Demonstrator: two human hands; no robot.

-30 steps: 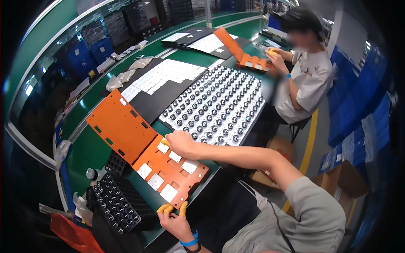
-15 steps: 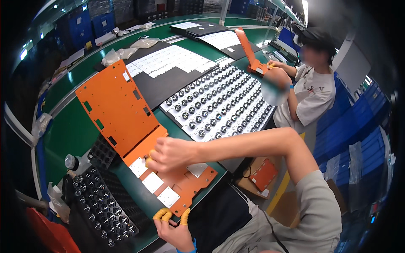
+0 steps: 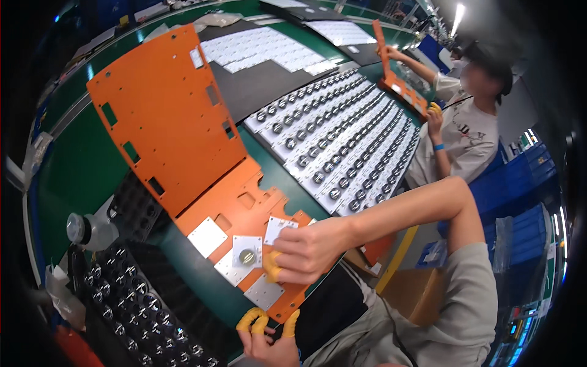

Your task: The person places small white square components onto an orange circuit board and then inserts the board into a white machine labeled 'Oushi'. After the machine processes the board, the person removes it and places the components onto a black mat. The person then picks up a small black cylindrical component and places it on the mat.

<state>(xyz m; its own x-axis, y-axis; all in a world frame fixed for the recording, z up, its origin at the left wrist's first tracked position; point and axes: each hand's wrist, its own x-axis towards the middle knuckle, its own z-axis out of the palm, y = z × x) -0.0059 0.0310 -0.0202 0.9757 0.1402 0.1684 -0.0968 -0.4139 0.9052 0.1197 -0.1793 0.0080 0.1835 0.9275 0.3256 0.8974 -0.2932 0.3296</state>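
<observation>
On the orange fixture [image 3: 244, 208], four white squares [image 3: 206, 237], two hands [image 3: 306, 251]

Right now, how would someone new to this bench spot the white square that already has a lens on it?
Start at the big hinged orange fixture on the green bench, and go to its lower half, by the right hand. Several white squares sit in its pockets there. Of the squares in view, only one, the loaded square, carries a round silver lens at its centre, just left of the yellow-capped fingertips.
</observation>
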